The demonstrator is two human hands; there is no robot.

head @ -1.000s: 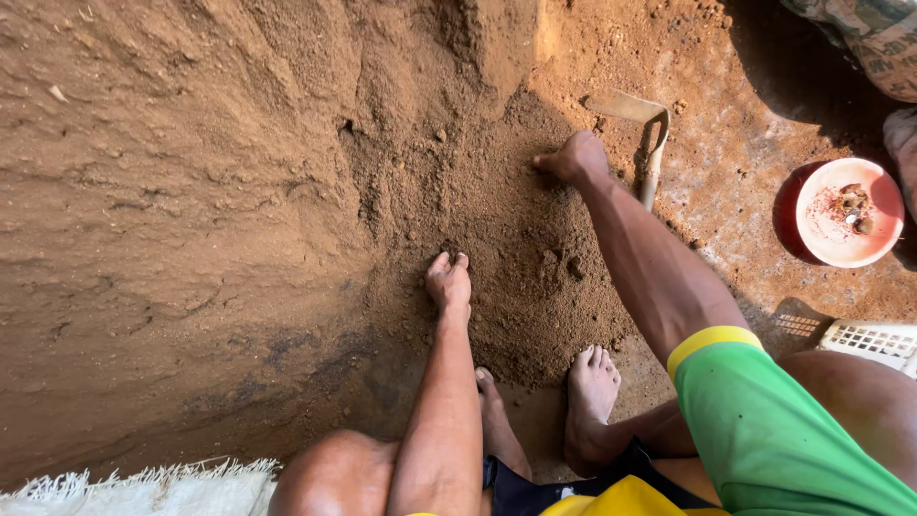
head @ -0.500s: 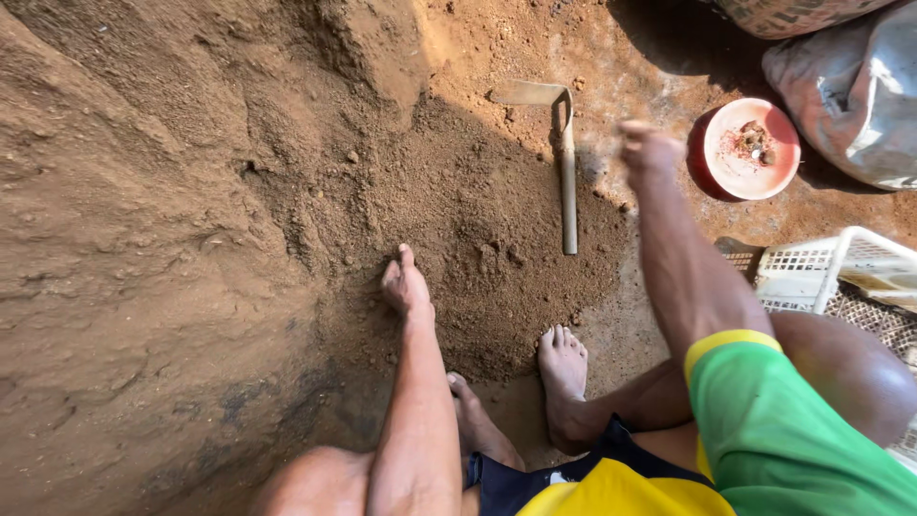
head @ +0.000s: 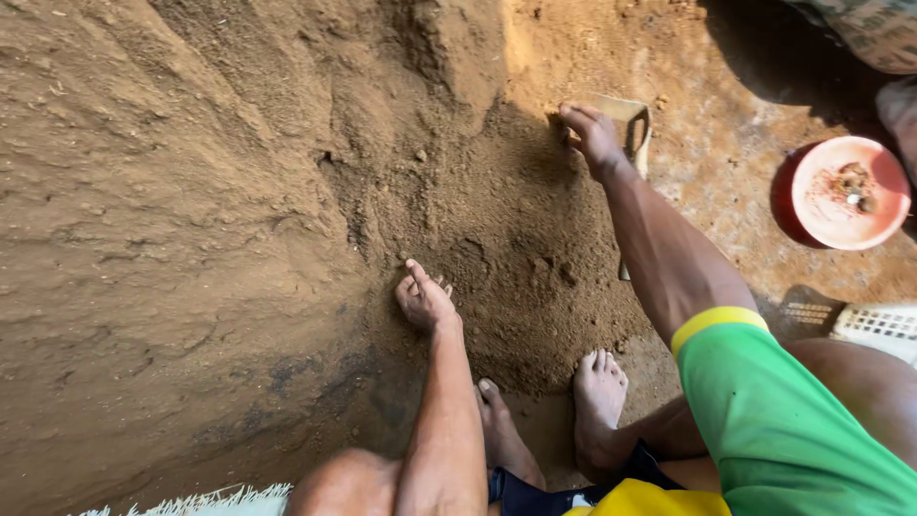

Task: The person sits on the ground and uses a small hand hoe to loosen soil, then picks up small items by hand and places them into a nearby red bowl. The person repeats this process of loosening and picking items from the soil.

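Head view: left hand point(head: 425, 301) presses curled fingers into the soil point(head: 497, 248), right hand point(head: 592, 134) grips the trowel point(head: 635, 129) blade — scooping step, next needs a firm dig.

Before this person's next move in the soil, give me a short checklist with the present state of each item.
1. Left hand resting on the loose soil, fingers spread: ok.
2. Right hand at the blade end of the hoe: ok; a firm grip: cannot tell.
3. Hoe handle visible: not ok, mostly hidden behind the right arm.
4. Bare feet apart from the hoe blade: ok.
5. Red bowl upright, away from both hands: ok.
6. White basket contents: cannot tell, cut off by the frame.
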